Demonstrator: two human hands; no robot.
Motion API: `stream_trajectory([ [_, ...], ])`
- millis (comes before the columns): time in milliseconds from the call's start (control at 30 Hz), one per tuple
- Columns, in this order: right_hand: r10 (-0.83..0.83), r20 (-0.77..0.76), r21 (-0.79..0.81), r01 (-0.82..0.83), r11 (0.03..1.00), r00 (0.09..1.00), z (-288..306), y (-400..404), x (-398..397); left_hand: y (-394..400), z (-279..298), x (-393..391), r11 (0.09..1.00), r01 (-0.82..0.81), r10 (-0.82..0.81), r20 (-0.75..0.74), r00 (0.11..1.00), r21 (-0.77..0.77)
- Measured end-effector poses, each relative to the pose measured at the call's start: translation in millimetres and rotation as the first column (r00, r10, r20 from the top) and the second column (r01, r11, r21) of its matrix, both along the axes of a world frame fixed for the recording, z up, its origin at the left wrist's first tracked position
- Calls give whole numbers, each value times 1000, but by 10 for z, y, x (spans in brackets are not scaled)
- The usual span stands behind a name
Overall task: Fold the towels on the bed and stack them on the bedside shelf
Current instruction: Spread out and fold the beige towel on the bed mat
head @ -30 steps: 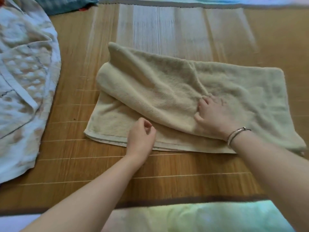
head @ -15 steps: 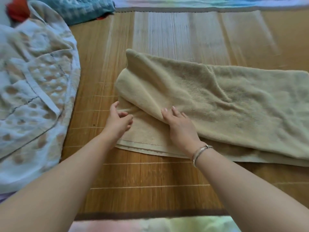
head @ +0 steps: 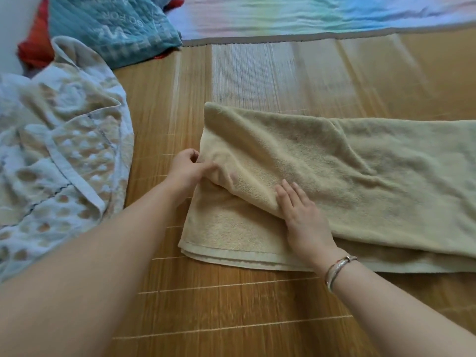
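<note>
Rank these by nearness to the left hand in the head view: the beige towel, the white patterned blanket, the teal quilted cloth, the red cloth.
From the left hand:
1. beige towel, gripped at its left edge.
2. white patterned blanket, to the left.
3. teal quilted cloth, far upper left.
4. red cloth, beyond the blanket, at the corner.

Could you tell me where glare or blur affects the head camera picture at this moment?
Head view: a pale band of glare washes out the bamboo mat beyond the beige towel; the picture is soft throughout, the patterned blanket at left blurred; the wide lens bows the mat's seams.
</note>
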State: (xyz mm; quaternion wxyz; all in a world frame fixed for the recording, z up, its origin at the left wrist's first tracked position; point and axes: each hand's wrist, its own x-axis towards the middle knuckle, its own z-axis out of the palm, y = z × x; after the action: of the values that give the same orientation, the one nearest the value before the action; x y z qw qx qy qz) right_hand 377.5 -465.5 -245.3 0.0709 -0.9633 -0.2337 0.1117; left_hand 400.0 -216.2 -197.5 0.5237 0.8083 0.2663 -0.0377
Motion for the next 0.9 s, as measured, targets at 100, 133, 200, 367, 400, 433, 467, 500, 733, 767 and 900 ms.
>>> stream_trajectory([
  [100,-66,56,-29,68,997,996,80,-76,20,32,105,-124,1000,-2,2,40,999,3],
  [133,-88,71,-42,91,995,994,130,-138,21,38,152,-199,1000,-15,15,57,998,-10],
  [200,-95,93,-58,101,993,991,221,-297,6,63,193,-388,999,-41,43,66,997,-29],
  [367,-38,180,15,36,999,983,484,-634,-99,59,219,-844,993,-108,103,87,991,51],
  [400,-10,206,18,7,1000,979,541,-666,-152,34,224,-912,987,-129,119,105,987,95],
  [433,24,227,14,-28,1000,974,594,-690,-221,-1,225,-976,979,-151,136,117,984,140],
  [467,54,235,23,-61,998,971,612,-697,-287,-19,210,-1032,970,-165,145,120,982,179],
  [500,75,234,29,-85,996,969,609,-715,-358,-51,184,-1095,964,-169,149,111,983,206],
  [733,139,-38,-163,-143,976,990,207,-802,-640,-151,-293,-1469,941,-81,122,-107,987,328],
  [767,119,-73,-183,-130,975,990,208,-809,-646,-172,-289,-1454,950,-108,148,-119,982,294],
  [900,5,-88,-216,-24,976,996,202,-853,-713,-267,-209,-1313,986,-148,165,-297,940,77],
])
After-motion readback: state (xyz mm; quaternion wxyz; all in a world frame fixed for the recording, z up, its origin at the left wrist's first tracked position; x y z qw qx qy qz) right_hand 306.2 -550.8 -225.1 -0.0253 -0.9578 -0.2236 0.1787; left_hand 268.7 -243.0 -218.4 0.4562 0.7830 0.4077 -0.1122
